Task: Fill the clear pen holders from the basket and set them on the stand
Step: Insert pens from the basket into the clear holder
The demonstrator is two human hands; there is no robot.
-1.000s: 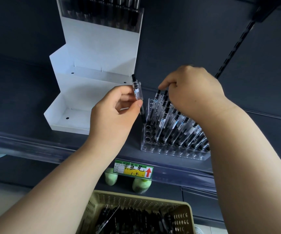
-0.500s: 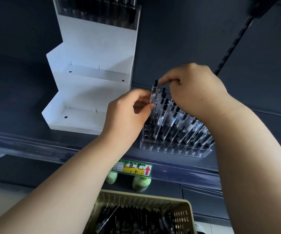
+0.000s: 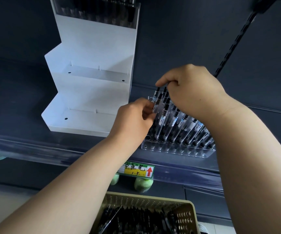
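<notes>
Left hand (image 3: 133, 119) pinches the barrel of a pen (image 3: 156, 98) and right hand (image 3: 192, 92) pinches its cap, both at the left end of the clear pen holder (image 3: 178, 150). The holder sits on the shelf (image 3: 35, 146), just right of the white stand (image 3: 92, 102) and close to the shelf's front lip. The basket (image 3: 193, 215) is below.

Risks:
- The packed pens lean, so a sideways shove could knock neighbours out.
- The tip could miss its hole.
- A hard push could slide the holder off the lip.

Room to move is leftward toward the stand's lower steps. The right forearm crowds the right side.
</notes>
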